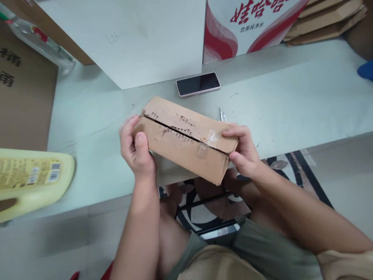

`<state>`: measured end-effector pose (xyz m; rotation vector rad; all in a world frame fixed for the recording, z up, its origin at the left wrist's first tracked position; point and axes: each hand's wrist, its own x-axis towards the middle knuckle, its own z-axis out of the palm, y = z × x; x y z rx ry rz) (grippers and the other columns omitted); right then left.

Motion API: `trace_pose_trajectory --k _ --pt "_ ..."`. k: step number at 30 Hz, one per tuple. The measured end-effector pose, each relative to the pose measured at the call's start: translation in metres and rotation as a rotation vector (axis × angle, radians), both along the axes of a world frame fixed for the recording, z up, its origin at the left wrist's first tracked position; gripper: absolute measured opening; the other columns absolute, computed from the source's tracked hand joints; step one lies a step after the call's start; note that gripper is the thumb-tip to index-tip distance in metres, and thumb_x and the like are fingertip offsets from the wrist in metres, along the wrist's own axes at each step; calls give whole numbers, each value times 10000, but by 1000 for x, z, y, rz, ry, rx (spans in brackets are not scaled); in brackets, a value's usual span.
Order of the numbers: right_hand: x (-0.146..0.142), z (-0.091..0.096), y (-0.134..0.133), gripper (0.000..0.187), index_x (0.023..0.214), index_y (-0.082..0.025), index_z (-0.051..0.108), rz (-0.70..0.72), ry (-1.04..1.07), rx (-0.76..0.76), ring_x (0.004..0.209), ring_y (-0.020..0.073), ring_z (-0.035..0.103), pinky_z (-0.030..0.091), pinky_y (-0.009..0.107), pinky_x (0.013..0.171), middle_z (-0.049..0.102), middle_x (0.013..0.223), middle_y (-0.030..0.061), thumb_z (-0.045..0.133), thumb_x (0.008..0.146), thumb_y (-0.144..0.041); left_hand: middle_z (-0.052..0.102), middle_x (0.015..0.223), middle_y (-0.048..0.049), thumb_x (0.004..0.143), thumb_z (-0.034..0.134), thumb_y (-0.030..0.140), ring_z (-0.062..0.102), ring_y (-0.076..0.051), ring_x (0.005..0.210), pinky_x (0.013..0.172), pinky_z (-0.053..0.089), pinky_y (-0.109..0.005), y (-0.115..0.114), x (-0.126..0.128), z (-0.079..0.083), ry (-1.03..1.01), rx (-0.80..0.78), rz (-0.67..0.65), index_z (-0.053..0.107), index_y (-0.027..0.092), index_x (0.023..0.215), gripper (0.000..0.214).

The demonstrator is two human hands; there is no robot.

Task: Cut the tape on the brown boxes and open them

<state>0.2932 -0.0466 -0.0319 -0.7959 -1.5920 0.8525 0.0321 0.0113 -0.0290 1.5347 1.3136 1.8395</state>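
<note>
Between both hands I hold a brown cardboard box [186,155], tilted over the table's front edge. A dark gap runs along the seam between its flaps, with torn patches on the cardboard and bits of clear tape near the right end. My left hand [135,146] grips the left end, thumb on the near flap. My right hand [243,149] clasps the right end, its thumb and fingers around the corner. Beyond the box lies a phone [198,84], dark screen up. A small metallic tool [222,115] shows partly behind the box near my right hand.
A pale yellow jug [65,171] is at the left of the table [305,105]. Behind stand a white panel [151,42], a red-and-white printed carton [221,42], and folded cardboard [323,27]. A clear bottle [55,52] sits back left; a blue object [365,70] lies far right.
</note>
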Motion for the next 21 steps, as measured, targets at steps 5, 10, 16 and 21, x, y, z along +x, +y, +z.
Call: trace_pose_trajectory --k 5,10,16,21 --pt "-3 3 -5 383 1308 -374 566 57 -81 41 1419 334 581 508 589 1106 581 1531 92 621 964 -533 534 1470 -66 963 587 519 520 -311 1403 1289 327 -525 -5 -5 5 153 68 18 786 260 1098 354" --pt "-11 0 -10 468 1392 -331 559 162 -83 79 1507 331 510 478 576 1153 510 1624 128 656 957 -474 548 1466 -71 981 529 524 480 -345 1429 1256 353 -577 -5 -15 8 362 203 -28 799 282 1175 411" --pt "-10 -1 -11 542 1468 -377 461 171 -114 60 1526 320 489 462 577 1178 494 1647 103 639 968 -487 649 1356 -49 988 535 462 549 -337 1330 1184 386 -609 -2 -22 7 396 214 -41 833 349 1138 353" --pt "-4 -1 -11 547 1485 -356 424 -13 -78 -90 1339 297 641 527 535 1107 639 1472 99 494 1010 -620 654 1305 -99 925 555 394 558 -313 1290 1175 406 -536 -4 -22 16 326 149 18 858 238 1073 372"
